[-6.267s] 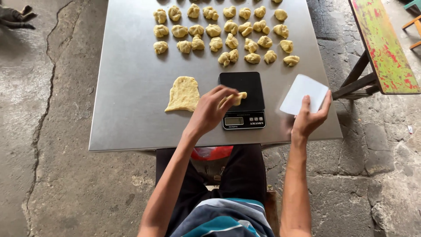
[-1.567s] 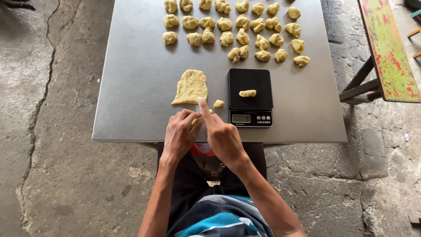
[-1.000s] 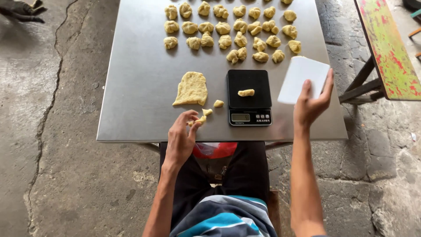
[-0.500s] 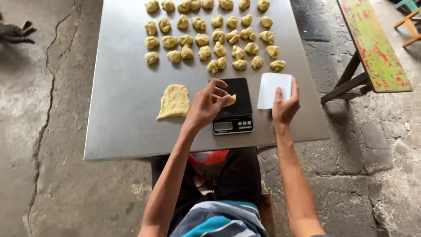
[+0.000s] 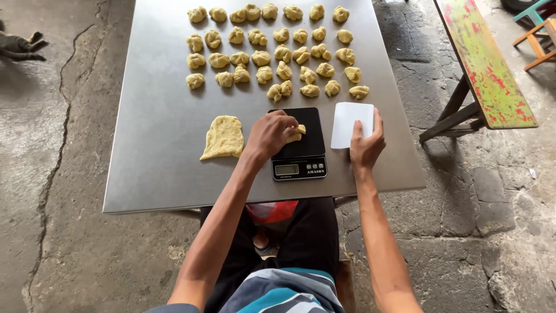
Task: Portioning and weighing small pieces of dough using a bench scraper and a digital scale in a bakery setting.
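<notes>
Resting on the black digital scale (image 5: pixel 298 142), the left hand (image 5: pixel 271 134) has its fingers curled and pinching a small piece of yellow dough (image 5: pixel 296 133) that lies on the weighing plate. The scale is a flat black rectangle with a small grey display and pale lettering along its near edge, set near the front middle of the bench (image 5: pixel 156 145). Just to its right, the right hand (image 5: pixel 366 145) holds a white rectangular scraper (image 5: pixel 348 123), fingers pressed together along its lower right edge, thumb side hidden; whether the card lies flat on the metal cannot be told. Left of the scale, near but apart, lies a flattened slab of dough (image 5: pixel 223 137). Beyond the scale, rows of small dough portions (image 5: pixel 272 52) cover the far half, the nearest ones just behind the scale. The bench is a bare grey metal sheet standing on a cracked concrete floor (image 5: pixel 52 174). A wooden plank seat with worn green, red and yellow paint (image 5: pixel 483 64) stands well apart at the right, and a cat's grey paws (image 5: pixel 20 46) show at the left edge. Nothing blocks either hand.
</notes>
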